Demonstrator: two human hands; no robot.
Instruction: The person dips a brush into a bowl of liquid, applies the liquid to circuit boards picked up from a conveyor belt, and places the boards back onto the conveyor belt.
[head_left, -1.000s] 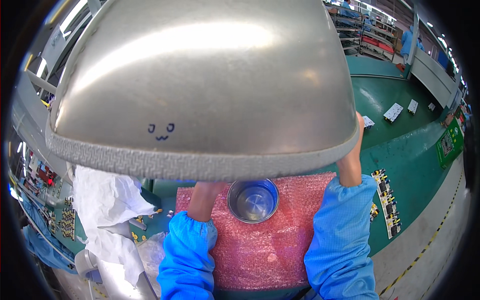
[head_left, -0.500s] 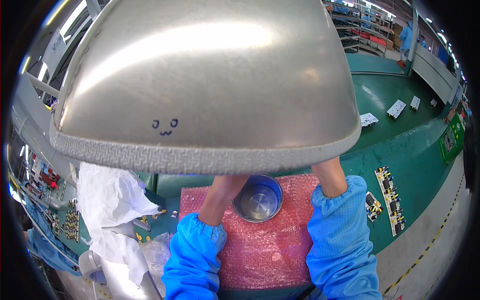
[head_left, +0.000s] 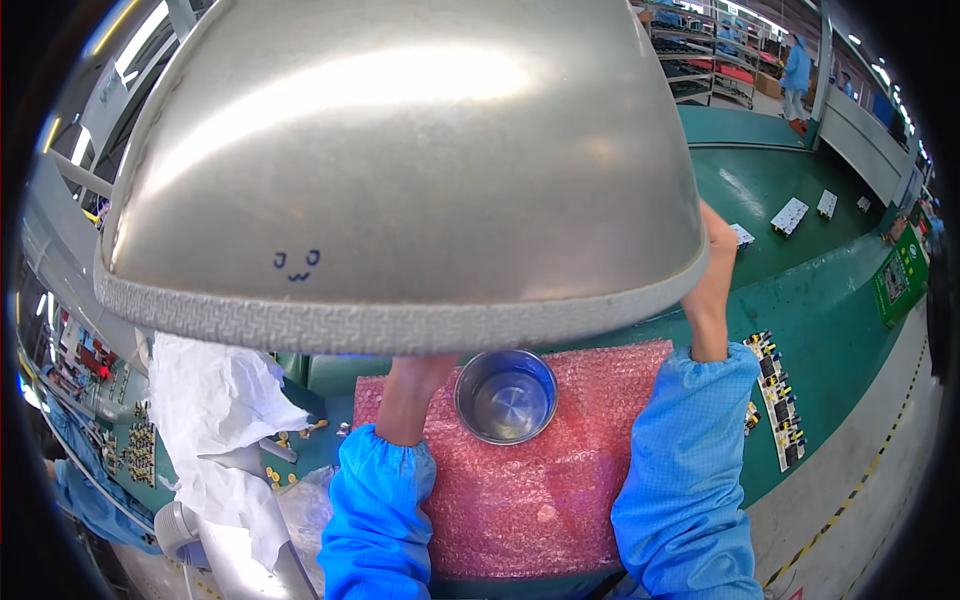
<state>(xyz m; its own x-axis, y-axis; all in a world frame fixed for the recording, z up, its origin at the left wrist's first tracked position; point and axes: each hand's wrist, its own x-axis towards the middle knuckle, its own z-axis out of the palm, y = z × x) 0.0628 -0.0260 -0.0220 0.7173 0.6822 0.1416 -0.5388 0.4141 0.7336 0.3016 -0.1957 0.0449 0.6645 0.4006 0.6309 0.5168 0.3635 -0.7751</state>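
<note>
Upper right: metal racks (head_left: 683, 48), red items (head_left: 737, 74) on one shelf. Near them, a person (head_left: 796, 68) in light-blue workwear, upright. Left: crumpled white paper (head_left: 215, 395), draped. Far right: green panel (head_left: 900, 278), tilted. Lower right: pale floor (head_left: 800, 520), yellow-and-black striped tape (head_left: 870, 467) crossing it.

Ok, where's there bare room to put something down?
The pink bubble wrap is bare nearer than the metal bowl, between the blue sleeves. Green surface shows bare between the circuit-board strip and white boards. Crowded: left, around the crumpled white paper and yellow pieces. The metal hood hides what's behind.
</note>
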